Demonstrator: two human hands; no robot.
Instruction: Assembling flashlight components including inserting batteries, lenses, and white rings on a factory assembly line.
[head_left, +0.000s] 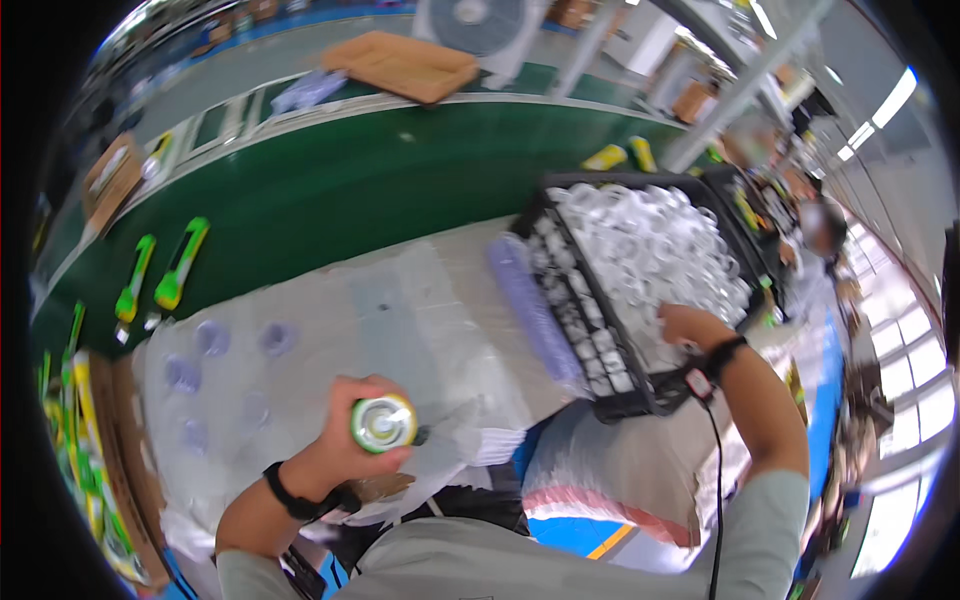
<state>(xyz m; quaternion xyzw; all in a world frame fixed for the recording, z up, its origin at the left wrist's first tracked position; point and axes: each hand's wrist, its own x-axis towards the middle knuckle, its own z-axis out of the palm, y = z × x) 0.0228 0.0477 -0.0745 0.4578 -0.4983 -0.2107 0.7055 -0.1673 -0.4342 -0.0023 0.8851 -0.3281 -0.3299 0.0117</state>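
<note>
My left hand is wrapped round a green-and-yellow cylinder, its round whitish end facing up. It is above the plastic-covered table. To its upper left, several small clear purplish cups stand on the sheet. At the right, my right hand reaches down into a black crate heaped with clear white plastic rings. Its fingers are bent down among the rings and mostly hidden, so whether they grip one cannot be made out. A black band is on each wrist, and a cable runs from the right one.
A green conveyor belt crosses beyond the table, carrying green-and-yellow tools. More of these fill a cardboard box at the left. A rolled purplish bubble-wrap bundle lies against the crate. A white sack stands below it.
</note>
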